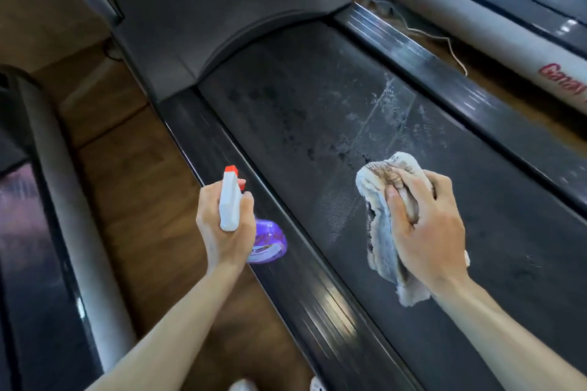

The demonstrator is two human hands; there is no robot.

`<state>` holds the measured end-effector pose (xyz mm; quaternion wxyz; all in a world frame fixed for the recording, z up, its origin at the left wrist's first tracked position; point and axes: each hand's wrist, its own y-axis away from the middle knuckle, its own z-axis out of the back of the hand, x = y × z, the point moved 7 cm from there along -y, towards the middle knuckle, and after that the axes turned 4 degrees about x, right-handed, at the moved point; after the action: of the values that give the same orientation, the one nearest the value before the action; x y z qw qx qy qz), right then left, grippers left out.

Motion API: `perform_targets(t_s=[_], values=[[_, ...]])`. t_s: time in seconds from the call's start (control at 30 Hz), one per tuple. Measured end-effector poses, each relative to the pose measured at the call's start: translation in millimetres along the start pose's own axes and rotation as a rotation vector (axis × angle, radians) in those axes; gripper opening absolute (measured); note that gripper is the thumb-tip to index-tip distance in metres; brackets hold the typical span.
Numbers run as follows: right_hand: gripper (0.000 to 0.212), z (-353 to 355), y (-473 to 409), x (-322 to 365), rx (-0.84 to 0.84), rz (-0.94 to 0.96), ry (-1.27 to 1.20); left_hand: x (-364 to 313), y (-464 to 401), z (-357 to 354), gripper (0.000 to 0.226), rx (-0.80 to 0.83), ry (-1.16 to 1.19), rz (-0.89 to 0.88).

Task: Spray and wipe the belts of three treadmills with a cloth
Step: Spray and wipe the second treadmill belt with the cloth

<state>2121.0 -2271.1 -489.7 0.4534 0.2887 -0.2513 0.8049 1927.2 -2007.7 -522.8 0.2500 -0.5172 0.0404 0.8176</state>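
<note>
The middle treadmill's black belt (286, 111) runs from the upper middle to the lower right. White foam streaks (386, 95) lie on it ahead of the cloth. My right hand (425, 232) grips a crumpled, dirty white cloth (378, 225) over the belt. My left hand (222, 228) holds a spray bottle (230, 200) with a white trigger head, red nozzle and purple body, above the belt's left side rail (301, 279). The nozzle points away from me.
A second treadmill's grey rail (63, 187) and dark belt (28, 232) are at the left. A third treadmill with a grey rail (444, 6) and red lettering stands at the upper right. Wood floor (136, 168) lies between them, with a thin cord (444, 41) on it at the right.
</note>
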Motion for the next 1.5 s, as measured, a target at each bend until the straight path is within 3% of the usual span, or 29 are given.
perform_targets(t_s=[0.17, 0.4, 0.73, 0.93, 1.13, 1.27, 1.5], values=[[0.029, -79.1, -52.1, 7.1, 0.012, 0.001, 0.007, 55.5, -100.5, 3.1, 0.027, -0.118, -0.044, 0.017], [0.030, -225.4, -131.9, 12.3, -0.003, 0.044, 0.017, 145.8, -251.4, 2.8, 0.026, -0.160, -0.123, -0.070], [0.033, -374.5, -211.5, 55.7, 0.051, 0.004, 0.001, 223.3, -413.4, -0.3, 0.037, -0.240, -0.015, 0.008], [0.035, -406.7, -242.9, 74.8, 0.058, 0.017, 0.031, 233.7, -458.7, -2.8, 0.016, -0.269, -0.004, -0.061], [0.034, -423.6, -267.3, 90.1, 0.052, 0.057, 0.072, 235.5, -465.5, -6.2, 0.039, -0.210, -0.034, -0.126], [0.032, -416.8, -281.4, 100.4, 0.038, 0.062, 0.108, 227.6, -458.1, 1.8, 0.068, -0.126, -0.068, -0.163], [0.033, -395.6, -289.5, 115.0, 0.025, 0.092, 0.122, 186.1, -431.4, 21.4, 0.079, -0.046, -0.193, -0.416]])
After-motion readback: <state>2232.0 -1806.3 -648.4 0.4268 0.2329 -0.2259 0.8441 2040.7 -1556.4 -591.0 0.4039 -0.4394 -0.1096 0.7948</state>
